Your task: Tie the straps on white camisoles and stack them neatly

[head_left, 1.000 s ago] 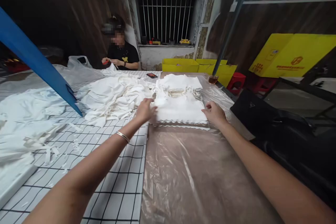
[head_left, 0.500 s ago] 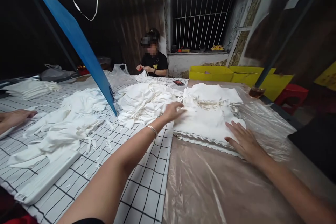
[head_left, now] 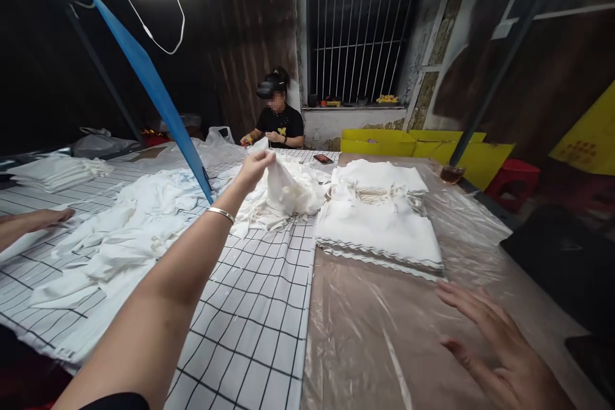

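My left hand [head_left: 257, 170] pinches a thin white garment [head_left: 283, 186] by its edge and holds it up from a loose heap of white garments [head_left: 250, 208]. The lower part of the garment still hangs into the heap. To the right of the heap is a neat stack of white garments [head_left: 379, 227], with wavy edges facing me and strap-like strips at the back. My right hand [head_left: 500, 346] hovers over the plastic-covered table [head_left: 355, 333], in front of the stack and apart from it. Its fingers are spread and hold nothing.
At the left edge, another person's hand [head_left: 50, 219] rests by a second white heap [head_left: 144, 211]. A slanted blue panel [head_left: 154, 90] stands between the heaps. A co-worker [head_left: 283, 122] sits at the far side. A phone [head_left: 323, 159] and a glass of brown liquid [head_left: 451, 173] sit farther back.
My left hand has moved left from the stack to the heap and lifted a white garment. My right hand has left the stack, coming nearer and to the right.
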`<action>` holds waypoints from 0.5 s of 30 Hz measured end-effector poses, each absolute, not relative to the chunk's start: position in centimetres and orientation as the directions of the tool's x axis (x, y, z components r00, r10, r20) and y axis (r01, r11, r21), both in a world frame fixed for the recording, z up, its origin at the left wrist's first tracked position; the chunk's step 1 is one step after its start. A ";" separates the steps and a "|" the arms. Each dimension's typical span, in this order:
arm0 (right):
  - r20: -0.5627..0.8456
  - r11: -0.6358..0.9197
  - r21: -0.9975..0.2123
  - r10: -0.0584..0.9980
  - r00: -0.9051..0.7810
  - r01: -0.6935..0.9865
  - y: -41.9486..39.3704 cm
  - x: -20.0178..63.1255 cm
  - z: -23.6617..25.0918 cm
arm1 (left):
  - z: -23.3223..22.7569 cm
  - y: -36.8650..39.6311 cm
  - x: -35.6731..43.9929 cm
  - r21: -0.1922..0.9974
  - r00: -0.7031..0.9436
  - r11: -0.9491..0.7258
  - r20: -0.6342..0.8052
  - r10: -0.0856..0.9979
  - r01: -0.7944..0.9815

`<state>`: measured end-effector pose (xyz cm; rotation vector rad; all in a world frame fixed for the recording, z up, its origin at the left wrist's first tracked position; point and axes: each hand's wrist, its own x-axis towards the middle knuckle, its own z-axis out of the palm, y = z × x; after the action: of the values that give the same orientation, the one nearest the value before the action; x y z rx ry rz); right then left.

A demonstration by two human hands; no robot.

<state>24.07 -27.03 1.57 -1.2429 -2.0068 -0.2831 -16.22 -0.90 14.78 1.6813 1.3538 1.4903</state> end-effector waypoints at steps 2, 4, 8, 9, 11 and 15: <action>0.695 0.492 -0.301 0.699 -0.165 0.817 -27.5 22.7 2.8 | 18.5 -2.8 -15.6 0.889 -0.020 -0.442 0.447 0.894 0.123; 0.656 0.439 -0.464 0.754 -0.035 0.769 -27.7 21.0 4.1 | 21.4 -5.4 -14.8 0.900 0.090 -0.435 0.434 0.896 -0.015; 0.512 0.389 -0.780 0.847 0.144 0.490 -28.0 17.0 7.5 | 24.4 -11.6 -12.7 0.928 0.245 -0.362 0.372 0.895 -0.084; 0.488 0.399 -0.827 0.859 0.156 0.395 -28.1 16.0 8.6 | 24.6 -13.2 -12.0 0.937 0.279 -0.340 0.349 0.895 -0.081; 0.456 0.418 -0.877 0.879 0.136 0.237 -28.4 14.0 10.8 | 24.8 -15.9 -10.3 0.950 0.343 -0.307 0.310 0.887 -0.063; 0.447 0.432 -0.890 0.890 0.087 0.146 -29.7 11.5 13.7 | 24.5 -19.9 -6.0 0.940 0.386 -0.335 0.336 0.859 -0.072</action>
<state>11.51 -29.66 13.73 -1.0031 -1.3920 0.7229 -5.97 -19.88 24.48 1.6193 0.7131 1.1377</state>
